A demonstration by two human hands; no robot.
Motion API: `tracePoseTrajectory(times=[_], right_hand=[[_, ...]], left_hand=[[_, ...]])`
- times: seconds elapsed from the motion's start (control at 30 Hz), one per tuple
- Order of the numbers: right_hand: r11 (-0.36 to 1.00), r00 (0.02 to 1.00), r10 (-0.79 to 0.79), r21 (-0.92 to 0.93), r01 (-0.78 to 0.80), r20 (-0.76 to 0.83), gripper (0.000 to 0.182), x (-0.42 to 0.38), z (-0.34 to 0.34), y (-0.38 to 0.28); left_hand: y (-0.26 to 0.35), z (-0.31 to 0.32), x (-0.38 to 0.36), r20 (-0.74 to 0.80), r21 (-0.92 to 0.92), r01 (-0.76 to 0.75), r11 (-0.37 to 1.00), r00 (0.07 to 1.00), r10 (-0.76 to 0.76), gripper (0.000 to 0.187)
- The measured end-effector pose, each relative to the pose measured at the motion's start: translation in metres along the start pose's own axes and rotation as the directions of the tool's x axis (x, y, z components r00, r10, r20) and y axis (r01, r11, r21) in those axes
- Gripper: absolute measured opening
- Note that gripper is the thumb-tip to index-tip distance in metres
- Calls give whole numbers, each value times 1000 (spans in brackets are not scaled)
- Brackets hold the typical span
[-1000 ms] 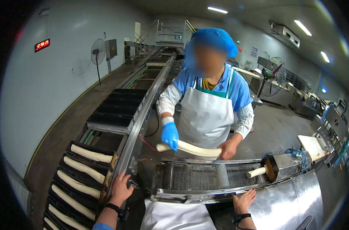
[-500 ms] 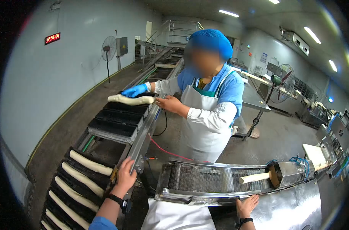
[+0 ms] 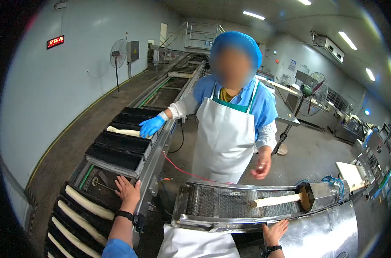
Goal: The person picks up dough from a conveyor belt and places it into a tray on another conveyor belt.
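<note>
My left hand (image 3: 127,191) is open, fingers spread, over the inner edge of the tin conveyor (image 3: 149,174). It holds nothing. Just below it lie black baking tins (image 3: 61,195), each with a long pale dough strip (image 3: 85,203). My right hand (image 3: 275,232) is open, laid against the near side of the mesh belt conveyor (image 3: 230,221), its palm side hidden. On that belt a dough roll (image 3: 275,200) reaches out from the metal housing (image 3: 328,195). Both hands are apart from any dough.
Across the belt stands a co-worker in a white apron (image 3: 223,137). Their blue-gloved hand (image 3: 152,125) touches a dough piece (image 3: 128,131) in a black tin set (image 3: 118,148). Their bare hand (image 3: 262,163) hangs above the belt. A pedestal fan (image 3: 117,53) stands by the wall.
The co-worker has lowered the dough strip into a tin and drawn the bare hand back. The tins have shifted nearer. My left hand has moved slightly left; the belt's dough roll reaches farther left.
</note>
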State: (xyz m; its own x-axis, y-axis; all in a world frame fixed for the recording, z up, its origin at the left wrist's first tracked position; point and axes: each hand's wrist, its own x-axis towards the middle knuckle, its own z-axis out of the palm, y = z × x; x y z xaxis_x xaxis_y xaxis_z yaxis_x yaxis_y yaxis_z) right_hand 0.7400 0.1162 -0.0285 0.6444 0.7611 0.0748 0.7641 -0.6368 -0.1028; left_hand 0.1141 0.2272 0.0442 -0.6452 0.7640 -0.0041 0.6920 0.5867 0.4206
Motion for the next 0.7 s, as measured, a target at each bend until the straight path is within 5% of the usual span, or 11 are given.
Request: tracePoseTrajectory(times=[0.17,0.23,0.3,0.37,0.43,0.57,0.7], right_hand=[[994,1000,7,109,-7,-1,120,0,2,-1],[992,999,-16,128,12,29,106,2,5,6],[866,989,-108,480,143,-100,97,11,17,10],[823,974,-122,528,208,-193,92,22,25,-15],[795,879,-367,387,466,-305,90,22,10,-55],[803,818,-569,160,574,-78,76,34,4,-137],[631,626,-776,-83,771,-80,56,22,16,-180]], left_hand=[[5,-5,-3,-9,-65,141,988,990,-142,103],[3,-9,-3,-5,-113,142,983,990,-143,106],[1,-1,1,-61,-137,149,979,985,-159,109],[0,-3,4,-59,-149,186,971,979,-196,112],[-4,-4,4,-96,-166,244,955,960,-262,113],[-1,-11,-1,-101,-171,215,961,967,-235,113],[-1,-13,-2,-120,-165,192,967,970,-213,113]])
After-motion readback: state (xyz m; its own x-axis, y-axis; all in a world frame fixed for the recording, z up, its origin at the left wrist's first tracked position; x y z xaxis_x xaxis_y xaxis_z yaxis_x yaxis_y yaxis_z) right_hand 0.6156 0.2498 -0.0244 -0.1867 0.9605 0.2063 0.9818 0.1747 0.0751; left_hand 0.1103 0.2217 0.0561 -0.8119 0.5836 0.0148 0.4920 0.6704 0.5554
